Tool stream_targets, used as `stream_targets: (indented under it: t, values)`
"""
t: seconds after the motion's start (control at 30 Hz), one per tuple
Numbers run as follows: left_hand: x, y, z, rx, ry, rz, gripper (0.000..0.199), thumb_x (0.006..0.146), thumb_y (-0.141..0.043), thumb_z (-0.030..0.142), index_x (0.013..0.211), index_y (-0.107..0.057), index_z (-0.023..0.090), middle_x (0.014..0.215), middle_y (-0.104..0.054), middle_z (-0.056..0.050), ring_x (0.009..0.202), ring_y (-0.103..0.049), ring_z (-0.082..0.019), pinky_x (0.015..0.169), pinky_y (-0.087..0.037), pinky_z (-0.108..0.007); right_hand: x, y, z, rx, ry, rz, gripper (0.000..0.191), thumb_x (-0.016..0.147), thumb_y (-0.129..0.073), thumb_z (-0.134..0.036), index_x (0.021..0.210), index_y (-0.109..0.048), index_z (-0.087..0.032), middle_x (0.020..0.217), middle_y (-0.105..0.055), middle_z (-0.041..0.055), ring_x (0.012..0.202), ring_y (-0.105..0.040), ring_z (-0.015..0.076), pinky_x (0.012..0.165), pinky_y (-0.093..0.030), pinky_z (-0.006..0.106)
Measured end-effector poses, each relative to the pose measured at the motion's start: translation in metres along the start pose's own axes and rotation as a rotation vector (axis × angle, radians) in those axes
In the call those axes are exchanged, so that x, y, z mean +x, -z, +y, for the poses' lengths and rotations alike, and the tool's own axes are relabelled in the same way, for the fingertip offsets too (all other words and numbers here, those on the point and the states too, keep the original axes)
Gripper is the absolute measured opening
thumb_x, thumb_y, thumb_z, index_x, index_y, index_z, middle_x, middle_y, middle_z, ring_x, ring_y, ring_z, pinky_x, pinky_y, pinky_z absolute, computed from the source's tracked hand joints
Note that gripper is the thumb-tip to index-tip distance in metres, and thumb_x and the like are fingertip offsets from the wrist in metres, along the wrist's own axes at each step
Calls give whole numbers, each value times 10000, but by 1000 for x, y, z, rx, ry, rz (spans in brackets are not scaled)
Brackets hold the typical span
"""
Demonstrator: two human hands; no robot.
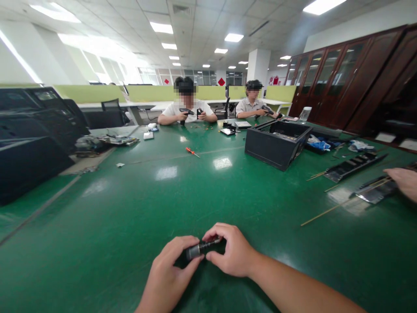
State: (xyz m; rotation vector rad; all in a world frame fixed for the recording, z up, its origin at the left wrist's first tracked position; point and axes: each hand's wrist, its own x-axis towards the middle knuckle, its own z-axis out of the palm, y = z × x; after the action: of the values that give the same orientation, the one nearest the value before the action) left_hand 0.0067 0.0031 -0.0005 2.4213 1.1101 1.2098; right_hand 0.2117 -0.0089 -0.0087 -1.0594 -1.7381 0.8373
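Note:
Between my hands, close above the green table (137, 204), is a small dark cylindrical part (194, 251) with a grey band and a thin ribbed shaft pointing right. My left hand (171, 267) pinches its thick body between thumb and fingers. Curled around the shaft end is my right hand (236, 252), its index finger above and its thumb below. The shaft's tip is partly hidden by those fingers, and the exact contact there is hard to make out.
An orange screwdriver (192, 152) lies ahead. A black metal case (276, 143) stands at right, near dark strips with thin rods (355, 167) and another person's hand (404, 180). Black cases (32, 139) stack at left. Two people (187, 106) sit opposite, holding drill-like tools.

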Motion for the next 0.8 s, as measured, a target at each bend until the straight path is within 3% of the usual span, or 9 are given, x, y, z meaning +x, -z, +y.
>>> stream_targets:
  t: [0.37,0.8]
  values:
    - [-5,-3,-4,-38,34,-48,192,849,-737,298,1033,-696,266,955,-747,-3,851,-728,-171,779,-595,-248,0,-1,0,-9,-13,3,225,694,-728,-111,900,-731,-202,841,-720,6,757,-655,163,723,-484,258]
    - [-1,0,3,-81,0,-2,175,850,-736,287,1020,-706,257,929,-756,-12,829,-735,-169,776,-599,-242,-1,0,-2,-20,-65,-13,148,758,-752,-248,893,-778,-196,822,-742,29,737,-668,175,705,-479,273]
